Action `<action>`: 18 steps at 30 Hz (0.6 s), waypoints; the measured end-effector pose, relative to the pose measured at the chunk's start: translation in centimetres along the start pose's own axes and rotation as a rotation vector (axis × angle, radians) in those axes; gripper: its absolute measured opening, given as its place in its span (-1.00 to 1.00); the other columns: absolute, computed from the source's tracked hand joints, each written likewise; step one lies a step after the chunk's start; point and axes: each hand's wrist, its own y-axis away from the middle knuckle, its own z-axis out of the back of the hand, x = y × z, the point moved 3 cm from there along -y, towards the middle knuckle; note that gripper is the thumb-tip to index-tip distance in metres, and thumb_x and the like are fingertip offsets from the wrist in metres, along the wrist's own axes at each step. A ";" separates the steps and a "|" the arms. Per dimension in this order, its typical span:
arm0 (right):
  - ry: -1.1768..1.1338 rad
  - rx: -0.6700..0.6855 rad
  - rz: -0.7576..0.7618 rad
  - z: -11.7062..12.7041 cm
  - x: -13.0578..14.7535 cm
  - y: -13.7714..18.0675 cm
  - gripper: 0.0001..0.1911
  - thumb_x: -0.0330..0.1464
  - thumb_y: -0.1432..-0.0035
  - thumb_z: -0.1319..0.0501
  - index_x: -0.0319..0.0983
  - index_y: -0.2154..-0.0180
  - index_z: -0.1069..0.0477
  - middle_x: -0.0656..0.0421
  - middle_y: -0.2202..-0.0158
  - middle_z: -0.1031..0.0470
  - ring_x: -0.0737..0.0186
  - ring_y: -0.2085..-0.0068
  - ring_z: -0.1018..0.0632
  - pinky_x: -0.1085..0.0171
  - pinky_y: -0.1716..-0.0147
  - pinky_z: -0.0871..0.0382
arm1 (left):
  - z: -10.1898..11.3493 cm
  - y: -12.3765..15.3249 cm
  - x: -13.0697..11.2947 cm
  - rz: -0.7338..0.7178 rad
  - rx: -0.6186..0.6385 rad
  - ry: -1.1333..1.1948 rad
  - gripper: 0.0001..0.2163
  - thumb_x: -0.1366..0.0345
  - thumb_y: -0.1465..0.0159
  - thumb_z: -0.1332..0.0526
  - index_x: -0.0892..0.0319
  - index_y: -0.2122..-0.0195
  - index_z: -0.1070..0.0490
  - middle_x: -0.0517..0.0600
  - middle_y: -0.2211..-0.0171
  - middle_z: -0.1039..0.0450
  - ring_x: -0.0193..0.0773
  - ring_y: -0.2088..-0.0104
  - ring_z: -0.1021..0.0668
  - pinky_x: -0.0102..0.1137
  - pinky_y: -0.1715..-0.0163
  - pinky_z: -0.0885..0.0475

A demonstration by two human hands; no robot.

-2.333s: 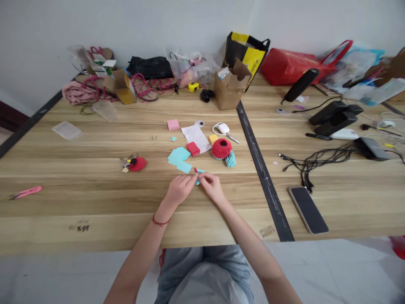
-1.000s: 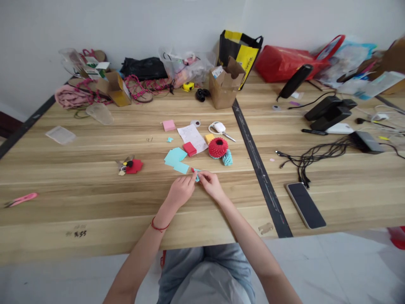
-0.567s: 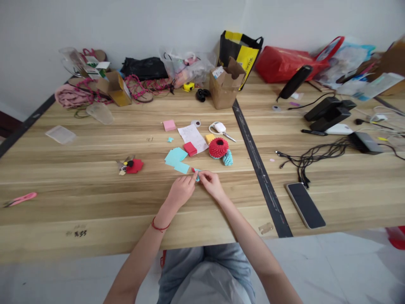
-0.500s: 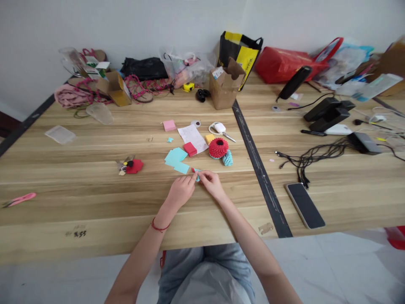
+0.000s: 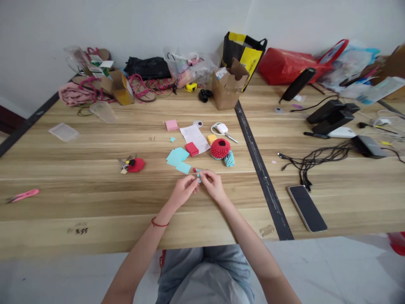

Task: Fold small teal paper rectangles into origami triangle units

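Between the fingertips of my left hand (image 5: 185,190) and my right hand (image 5: 212,185) is a small folded piece of light-blue paper (image 5: 199,177), pinched from both sides and partly covered by the fingers. Just beyond them lies a small red-and-blue folded piece (image 5: 196,170). Light-blue paper sheets (image 5: 177,158) are spread to the left, with a red paper stack (image 5: 192,148) behind. A red folded-paper model (image 5: 220,147) with a black centre and a light-blue folded-paper piece (image 5: 229,158) stand beyond my right hand.
A written sheet (image 5: 195,137), a pink paper stack (image 5: 171,125) and scissors (image 5: 230,138) lie farther back. Keys with a red tag (image 5: 136,164) and pink snips (image 5: 25,195) are on the left. A phone (image 5: 306,208) and black cables (image 5: 303,164) lie right; boxes and bags line the wall.
My left hand has turned, its fingers now pinching the blue paper from the side instead of pressing from above. The view has shifted slightly.
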 end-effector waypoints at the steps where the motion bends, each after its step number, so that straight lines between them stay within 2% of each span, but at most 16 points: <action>1: -0.009 -0.001 0.000 0.0 0.0 0.0 -0.73 -0.22 -0.14 -0.13 -0.26 0.36 -0.50 0.12 0.39 -0.55 0.25 0.39 -0.49 0.31 0.38 -0.35 | 0.0 -0.1 0.1 -0.007 -0.002 0.006 -0.71 0.09 -0.25 -0.08 0.22 0.46 -0.31 -0.07 0.56 -0.38 -0.38 0.55 -0.41 -0.48 0.50 -0.33; 8: -0.023 -0.003 -0.003 0.0 -0.4 -0.1 -0.78 -0.24 -0.12 -0.19 -0.24 0.33 -0.51 0.11 0.36 -0.54 0.25 0.37 -0.50 0.30 0.35 -0.37 | 0.3 -0.3 0.3 -0.065 -0.081 -0.067 -0.82 0.22 -0.23 -0.11 0.22 0.41 -0.36 -0.05 0.47 -0.43 -0.36 0.46 -0.44 -0.48 0.43 -0.34; 18: -0.073 0.011 -0.003 0.2 0.1 -0.1 -0.79 -0.24 -0.10 -0.20 -0.23 0.39 -0.51 0.11 0.41 -0.51 0.23 0.37 -0.50 0.29 0.34 -0.37 | 0.1 -0.3 0.0 -0.093 -0.076 -0.150 -0.84 0.26 -0.20 -0.12 0.22 0.47 -0.34 -0.08 0.52 -0.37 -0.37 0.49 -0.39 -0.49 0.46 -0.28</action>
